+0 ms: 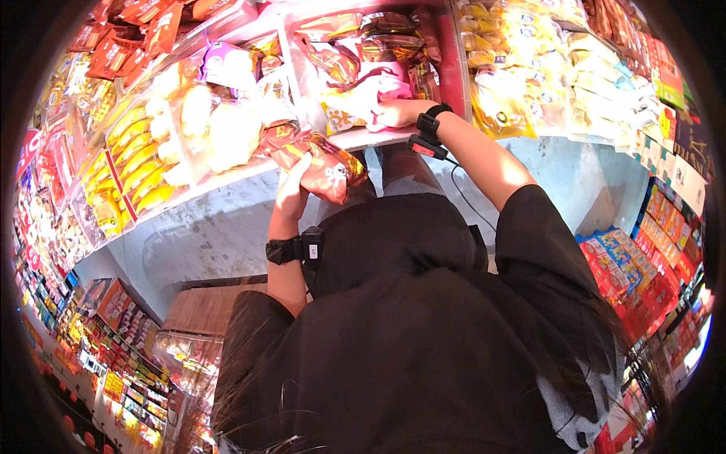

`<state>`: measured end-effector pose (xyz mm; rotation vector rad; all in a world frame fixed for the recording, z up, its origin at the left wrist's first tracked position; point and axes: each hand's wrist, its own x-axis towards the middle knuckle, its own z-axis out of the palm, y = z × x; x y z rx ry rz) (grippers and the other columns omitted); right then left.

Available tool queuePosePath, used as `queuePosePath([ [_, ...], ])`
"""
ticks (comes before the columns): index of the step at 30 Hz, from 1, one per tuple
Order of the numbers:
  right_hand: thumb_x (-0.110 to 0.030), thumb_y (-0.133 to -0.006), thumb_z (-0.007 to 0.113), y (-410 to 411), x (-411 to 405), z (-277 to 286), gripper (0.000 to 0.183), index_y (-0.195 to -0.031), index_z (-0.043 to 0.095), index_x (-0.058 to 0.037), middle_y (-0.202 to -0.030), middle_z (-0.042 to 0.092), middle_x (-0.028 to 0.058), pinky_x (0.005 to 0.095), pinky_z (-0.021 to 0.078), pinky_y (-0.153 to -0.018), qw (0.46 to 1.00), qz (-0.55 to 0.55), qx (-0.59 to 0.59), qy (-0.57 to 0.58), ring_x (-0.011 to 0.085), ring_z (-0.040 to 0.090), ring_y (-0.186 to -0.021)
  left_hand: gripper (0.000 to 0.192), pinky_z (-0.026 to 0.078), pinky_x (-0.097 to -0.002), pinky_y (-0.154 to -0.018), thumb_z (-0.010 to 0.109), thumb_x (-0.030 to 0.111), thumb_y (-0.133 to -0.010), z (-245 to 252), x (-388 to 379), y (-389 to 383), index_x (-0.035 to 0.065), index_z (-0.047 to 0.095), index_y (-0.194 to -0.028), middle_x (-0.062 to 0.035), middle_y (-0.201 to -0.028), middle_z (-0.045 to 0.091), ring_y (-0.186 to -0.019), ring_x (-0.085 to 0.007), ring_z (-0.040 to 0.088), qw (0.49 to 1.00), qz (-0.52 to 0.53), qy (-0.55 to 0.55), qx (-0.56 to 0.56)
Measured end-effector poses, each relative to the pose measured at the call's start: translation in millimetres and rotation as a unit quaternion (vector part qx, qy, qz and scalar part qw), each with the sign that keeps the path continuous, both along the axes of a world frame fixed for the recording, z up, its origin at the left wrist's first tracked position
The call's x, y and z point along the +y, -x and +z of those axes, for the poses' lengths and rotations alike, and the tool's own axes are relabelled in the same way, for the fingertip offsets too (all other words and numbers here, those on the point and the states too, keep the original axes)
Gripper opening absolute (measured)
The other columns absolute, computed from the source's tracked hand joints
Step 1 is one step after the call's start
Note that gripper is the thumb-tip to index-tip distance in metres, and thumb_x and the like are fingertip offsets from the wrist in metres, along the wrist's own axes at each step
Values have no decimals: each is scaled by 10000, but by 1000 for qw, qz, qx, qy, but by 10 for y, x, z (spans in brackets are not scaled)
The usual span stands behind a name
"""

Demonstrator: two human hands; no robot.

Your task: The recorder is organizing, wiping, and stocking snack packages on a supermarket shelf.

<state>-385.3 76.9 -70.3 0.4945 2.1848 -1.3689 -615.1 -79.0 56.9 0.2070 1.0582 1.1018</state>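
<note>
My left hand (293, 184) is shut on red-brown snack packets (326, 164) with shiny gold and dark parts, held just in front of the display bin's edge. Farther right, my right hand (397, 112) reaches into a bin compartment, its fingers on a pink-and-white packet (377, 93). A yellow-and-white packet with a paw-like print (340, 118) lies beside those fingers. Behind them, more red-brown packets (391, 42) are piled in the same compartment. Strong glare washes out part of the right hand's packet, and its fingertips are partly hidden.
Clear dividers (292, 74) separate the compartments. Yellow packets (142, 162) fill bins on the left, with yellow-and-white packets (510, 74) on the right. Red packets (139, 42) are heaped at the upper left. A cable (473, 201) hangs by my right arm. Boxed goods (629, 267) stand lower right.
</note>
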Motion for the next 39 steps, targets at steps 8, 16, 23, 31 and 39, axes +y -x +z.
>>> queuePosePath([
  [8,-542,-851,469,-274,-81,166,622,-1217,535,-44,-1189,579,144,369,411,-887,965,-89,-243,33,264,561,-1016,580,387,-411,-981,605,112,-773,15,105,60,8,368,-1293,-133,-1228,490,-1151,-271,481,994,-10,-7,-106],
  [16,-396,-937,412,-170,-81,164,457,-1228,523,-62,-1174,583,88,325,379,-924,976,-116,44,180,208,541,-1016,517,472,-355,-879,609,22,-785,17,185,105,29,387,-1252,-120,-1127,547,-1049,-227,546,997,-5,71,-22],
  [23,-585,-745,590,-359,-272,875,590,-959,612,-36,-869,651,125,382,478,-691,991,-84,-72,74,263,614,-761,376,480,-249,-775,658,23,-803,-101,503,-183,11,494,-1141,-54,-1025,592,-905,-127,584,986,-12,-87,144],
  [31,-94,-684,549,-557,-911,778,90,-735,598,-39,-814,593,116,385,489,-686,867,-168,123,-453,270,602,-788,432,494,-290,-780,754,49,-712,-387,711,-771,-41,536,-1074,-95,-979,612,-879,-163,602,982,-68,-110,140],
  [39,-78,-682,534,-469,-849,610,68,-729,581,-63,-784,581,82,353,468,-674,842,-164,89,-505,236,595,-750,668,499,-312,-778,802,81,-662,-903,888,-1060,-72,409,-1180,-144,-1082,558,-914,-190,585,983,-21,-41,179],
])
